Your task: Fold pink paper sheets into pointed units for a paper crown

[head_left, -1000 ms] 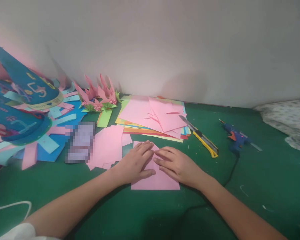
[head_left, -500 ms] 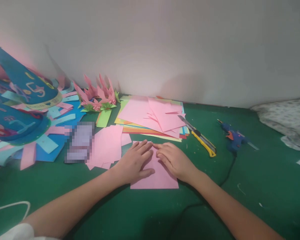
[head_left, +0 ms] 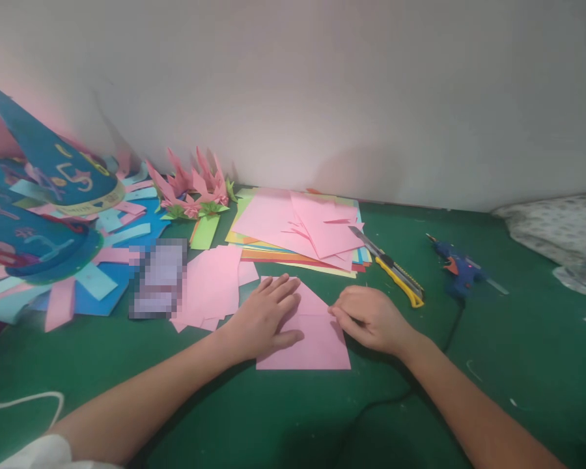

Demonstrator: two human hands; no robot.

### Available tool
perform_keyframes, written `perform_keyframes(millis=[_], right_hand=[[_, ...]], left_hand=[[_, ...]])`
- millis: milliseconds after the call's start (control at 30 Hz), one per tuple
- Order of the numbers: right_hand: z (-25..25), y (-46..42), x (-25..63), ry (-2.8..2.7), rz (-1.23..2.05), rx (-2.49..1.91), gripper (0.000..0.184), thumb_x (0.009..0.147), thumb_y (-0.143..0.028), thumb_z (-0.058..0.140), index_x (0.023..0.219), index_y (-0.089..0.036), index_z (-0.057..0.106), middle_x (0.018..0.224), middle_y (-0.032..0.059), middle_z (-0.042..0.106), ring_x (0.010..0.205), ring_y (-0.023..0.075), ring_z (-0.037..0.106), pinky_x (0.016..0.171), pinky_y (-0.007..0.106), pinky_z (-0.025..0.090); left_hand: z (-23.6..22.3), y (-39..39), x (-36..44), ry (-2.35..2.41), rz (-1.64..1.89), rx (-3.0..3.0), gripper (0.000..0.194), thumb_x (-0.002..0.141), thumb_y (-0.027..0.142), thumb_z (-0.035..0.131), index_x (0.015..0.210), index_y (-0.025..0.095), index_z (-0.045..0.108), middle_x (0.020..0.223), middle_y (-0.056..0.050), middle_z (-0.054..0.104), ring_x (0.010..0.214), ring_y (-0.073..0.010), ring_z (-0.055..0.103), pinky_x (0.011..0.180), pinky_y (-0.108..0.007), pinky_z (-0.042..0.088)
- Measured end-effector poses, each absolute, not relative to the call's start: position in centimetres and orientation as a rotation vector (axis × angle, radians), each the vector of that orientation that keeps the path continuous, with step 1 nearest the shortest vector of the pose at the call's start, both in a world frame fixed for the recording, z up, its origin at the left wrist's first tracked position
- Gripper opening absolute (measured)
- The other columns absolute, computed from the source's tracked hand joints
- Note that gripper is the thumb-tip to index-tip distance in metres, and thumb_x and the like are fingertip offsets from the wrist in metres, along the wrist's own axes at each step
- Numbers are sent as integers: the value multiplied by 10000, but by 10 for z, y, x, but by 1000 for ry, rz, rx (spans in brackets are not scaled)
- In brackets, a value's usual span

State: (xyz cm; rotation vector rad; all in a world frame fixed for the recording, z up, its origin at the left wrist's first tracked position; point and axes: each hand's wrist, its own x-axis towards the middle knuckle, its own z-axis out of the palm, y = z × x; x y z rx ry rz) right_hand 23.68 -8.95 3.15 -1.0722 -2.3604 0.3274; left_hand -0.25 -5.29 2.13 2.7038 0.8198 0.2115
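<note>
A pink sheet of paper lies on the green table in front of me. Its upper right edge slants as a folded corner, and a horizontal crease line crosses the middle. My left hand rests flat on the sheet's left half, fingers spread, covering part of it. At the right edge, by the lower end of the slanted fold, my right hand is closed, with thumb and forefinger pinching the paper; its other fingers are curled under.
Left of the sheet are loose pink papers, a blurred phone-like object and blue cone hats. Behind are a folded-paper crown and stacked coloured paper. A yellow utility knife and corded blue glue gun lie right.
My right hand has slid right and slightly down along the slanted fold to the paper's right edge, its fingers now more curled. My left hand has stayed in place.
</note>
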Motion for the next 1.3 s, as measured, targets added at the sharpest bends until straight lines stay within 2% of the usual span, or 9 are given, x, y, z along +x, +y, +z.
perform_keyframes(millis=[200,267,467,600,733,900,1033,1133,1300], right_hand=[[31,-90,241,-2424,245,-995,393,910,-183,379,525,-204,451,500,2,459,514,135,396,519,293,325],[29,-89,240,-2426,264,-991,377,914,-181,375,546,-199,457,523,5,467,532,138,395,537,293,337],[20,-80,229,-2429,394,-1033,243,931,-207,382,793,-169,579,866,78,621,828,187,514,764,344,436],[19,-77,216,-2455,380,-1131,201,935,-207,384,890,-165,575,1152,105,596,1021,216,502,909,400,412],[21,-78,204,-2457,354,-1306,182,942,-229,382,903,-161,547,1283,108,536,1018,233,497,883,434,423],[20,-81,200,-2496,298,-1368,158,933,-207,392,968,-158,538,1332,109,507,989,245,496,841,454,433],[17,-83,200,-2451,282,-1392,122,917,-202,426,967,-180,534,1330,94,513,975,243,503,821,448,444],[16,-84,202,-2420,279,-1365,86,905,-221,456,907,-190,536,1296,100,544,957,246,512,812,455,454],[12,-84,204,-2405,236,-1235,94,904,-208,468,920,-180,556,1217,102,599,940,225,538,839,428,476]], left_hand=[[19,-52,-3,822,213,2700,484,839,504,521,1194,176,488,1446,-121,353,1346,-327,285,1087,-519,241],[19,-53,-3,822,216,2703,488,842,505,517,1199,174,485,1444,-126,352,1347,-324,282,1087,-515,242],[18,-54,-3,869,269,2670,479,823,503,545,1179,187,499,1411,-155,353,1318,-335,309,1066,-513,274],[17,-54,-4,912,270,2657,483,807,517,559,1155,185,515,1417,-176,296,1297,-374,310,1024,-533,322],[15,-54,-4,904,295,2683,475,802,520,561,1135,183,521,1411,-181,293,1324,-378,267,1063,-573,239],[12,-55,-4,947,359,2693,450,793,524,571,1117,214,538,1418,-140,318,1337,-377,235,1068,-606,189],[9,-52,-3,1106,549,2581,437,827,459,554,1188,224,475,1353,-128,390,1250,-305,374,1027,-523,324],[9,-48,-4,1263,704,2496,459,817,381,576,1215,198,440,1298,-138,424,1202,-293,415,966,-492,392],[9,-45,-4,1120,602,2641,242,875,253,490,1107,195,531,1224,-96,514,1145,-254,462,962,-454,390]])
